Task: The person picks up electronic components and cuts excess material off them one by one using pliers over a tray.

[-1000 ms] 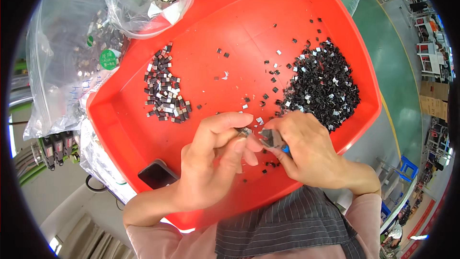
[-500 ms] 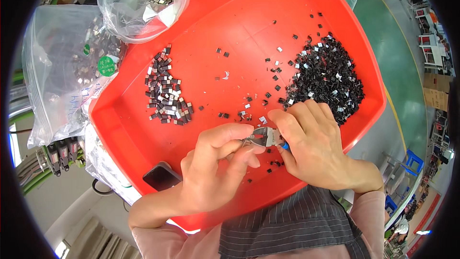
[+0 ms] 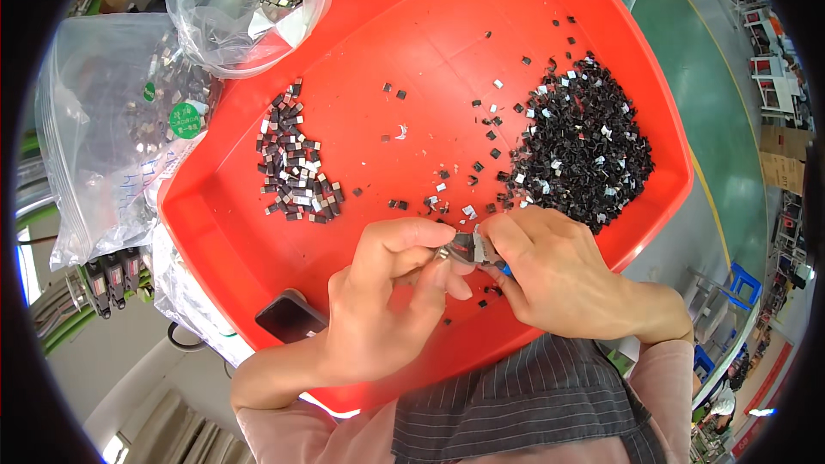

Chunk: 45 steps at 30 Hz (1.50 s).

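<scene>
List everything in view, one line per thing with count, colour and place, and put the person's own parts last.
tray: one, red, centre
small connectors: dozens, black and silver, tray's left side
scraps: too many to count, mostly black, some white, heaped tray right
phone-like device: one, dark, tray's lower left
clear bags: several, transparent, left and top
cardboard: tan, far right, count unclear
stool: at least one, blue, lower right
plier-like tool: one, grey and blue, right hand
small piece: one, metallic, left fingertips
apron: one, dark striped, bottom
left hand: one, bare, centre
right hand: one, bare, right of centre
</scene>
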Motion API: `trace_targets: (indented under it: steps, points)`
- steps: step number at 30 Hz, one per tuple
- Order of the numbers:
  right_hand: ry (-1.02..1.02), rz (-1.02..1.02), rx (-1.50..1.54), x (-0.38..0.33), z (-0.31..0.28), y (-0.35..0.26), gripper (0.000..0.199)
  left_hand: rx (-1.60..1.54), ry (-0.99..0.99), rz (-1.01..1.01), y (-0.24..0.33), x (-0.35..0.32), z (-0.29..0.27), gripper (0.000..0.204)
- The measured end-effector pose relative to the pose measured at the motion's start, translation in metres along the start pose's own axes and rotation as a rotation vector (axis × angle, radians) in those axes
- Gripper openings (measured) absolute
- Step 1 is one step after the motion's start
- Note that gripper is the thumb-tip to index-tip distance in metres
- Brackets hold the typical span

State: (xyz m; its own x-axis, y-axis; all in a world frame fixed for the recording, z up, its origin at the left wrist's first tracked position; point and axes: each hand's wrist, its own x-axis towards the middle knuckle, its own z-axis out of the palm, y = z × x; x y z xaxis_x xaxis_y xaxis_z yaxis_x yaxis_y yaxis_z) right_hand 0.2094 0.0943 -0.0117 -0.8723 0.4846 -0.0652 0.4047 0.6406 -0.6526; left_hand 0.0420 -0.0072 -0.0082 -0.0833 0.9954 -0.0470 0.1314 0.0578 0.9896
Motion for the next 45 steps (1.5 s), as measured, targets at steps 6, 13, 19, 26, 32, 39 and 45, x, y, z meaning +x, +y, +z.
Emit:
trace_targets:
  steps: [6, 13, 19, 26, 32, 39, 45]
  points:
    - [-0.160, 0.066, 0.181, 0.000, -0.009, -0.005, 0.021, -0.213, 0.070, -0.180, 0.011, 0.000, 0.002, 0.025]
    - [-0.401, 0.219, 0.485, 0.005, -0.021, -0.009, 0.025, -0.550, -0.016, -0.269, 0.007, 0.003, -0.005, 0.021]
    - [-0.288, 0.153, 0.320, 0.005, -0.021, -0.012, 0.023, -0.541, -0.009, -0.260, 0.010, 0.001, -0.005, 0.020]
    - [-0.035, 0.066, 0.135, 0.000, -0.016, -0.004, 0.021, -0.375, 0.015, -0.272, 0.016, 0.007, -0.003, 0.021]
    - [0.132, 0.273, 0.341, -0.006, -0.020, 0.015, 0.020, -0.033, -0.219, -0.407, -0.025, 0.022, -0.006, 0.023]
    - [0.486, 0.196, 0.630, -0.033, -0.043, 0.009, 0.016, -0.028, -0.309, -0.195, -0.007, 0.080, 0.055, 0.043]
    - [0.321, 0.003, 1.438, -0.037, -0.042, -0.009, 0.017, 0.933, 0.144, 0.264, -0.044, 0.044, -0.027, 0.023]
